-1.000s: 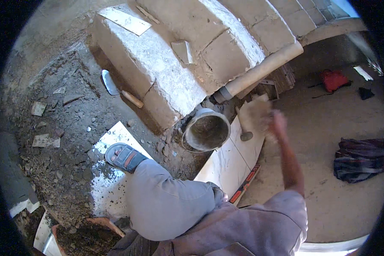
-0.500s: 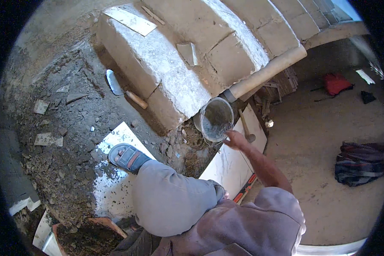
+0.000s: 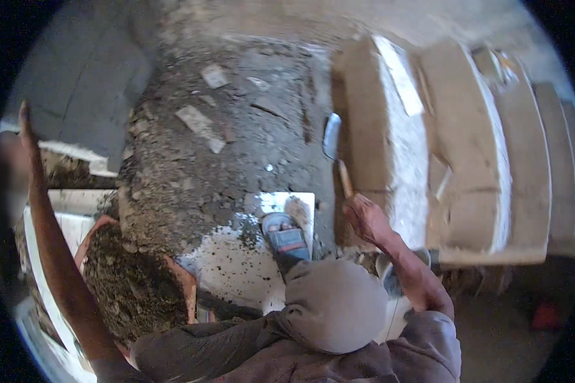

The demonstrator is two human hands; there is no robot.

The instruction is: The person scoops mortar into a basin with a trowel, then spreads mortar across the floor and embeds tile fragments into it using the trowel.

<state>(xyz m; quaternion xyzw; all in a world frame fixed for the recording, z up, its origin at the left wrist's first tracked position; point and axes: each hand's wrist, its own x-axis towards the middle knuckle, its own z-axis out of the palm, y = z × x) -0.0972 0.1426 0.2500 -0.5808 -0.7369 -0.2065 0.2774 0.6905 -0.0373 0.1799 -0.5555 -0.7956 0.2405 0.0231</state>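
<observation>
My right hand [image 3: 364, 218] reaches forward, fingers loosely curled, with its fingertips at the lower end of a trowel's wooden handle [image 3: 344, 178]. The trowel's metal blade [image 3: 331, 135] lies against the side of a pale plastered step [image 3: 399, 147]. A metal bucket [image 3: 387, 276] sits partly hidden under my right forearm. My left arm stretches up the left side, and my left hand [image 3: 24, 121] shows thin and edge-on near a ledge; its fingers are hard to read. My foot in a blue sandal [image 3: 287, 236] stands on a white board [image 3: 236, 265] spattered with mortar.
An orange basin [image 3: 184, 281] heaped with dark mortar sits at lower left. Rubble-strewn ground with loose tile pieces [image 3: 199, 122] fills the middle. More pale steps [image 3: 524, 159] rise on the right. A red object [image 3: 546, 316] lies on the lower floor at right.
The view has swung left. My right hand left the bucket and moved to the trowel handle. My left arm and the mortar basin have come into view.
</observation>
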